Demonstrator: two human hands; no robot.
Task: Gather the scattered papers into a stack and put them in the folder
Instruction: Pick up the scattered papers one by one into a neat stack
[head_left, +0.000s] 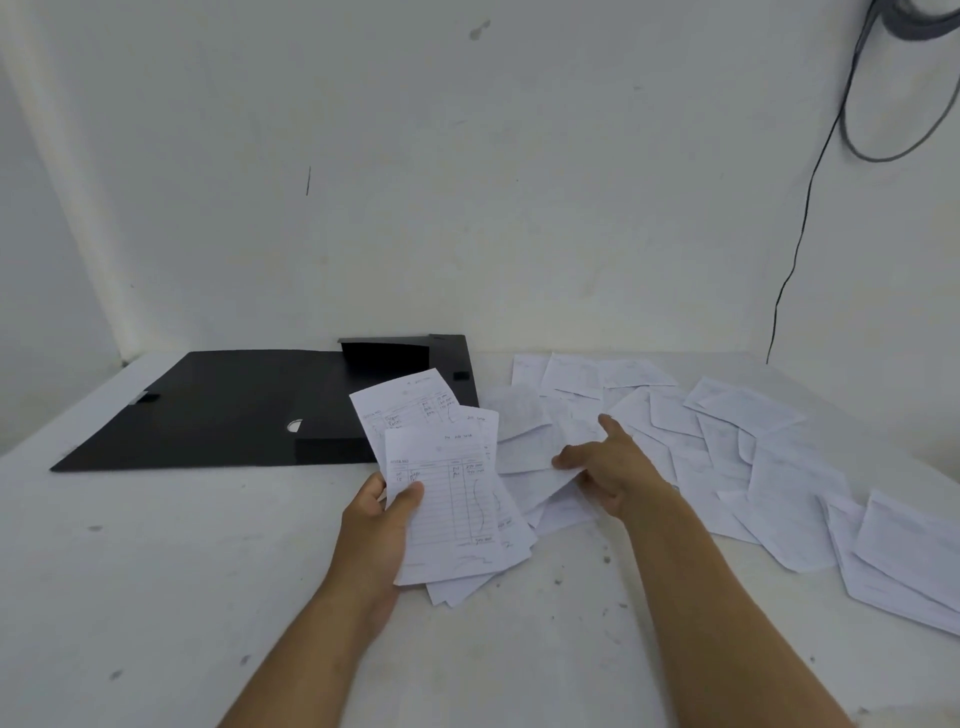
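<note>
A fanned sheaf of receipts (452, 499) is gripped upright in the left hand (382, 525), apparently so the right hand (613, 467) can pinch another loose slip (540, 452) beside the open black folder (249, 410).

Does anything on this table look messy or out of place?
Yes. Loose papers lie scattered and overlapping at odd angles across the table's right side. The bundle in the left hand is fanned unevenly. The black folder lies open.
</note>
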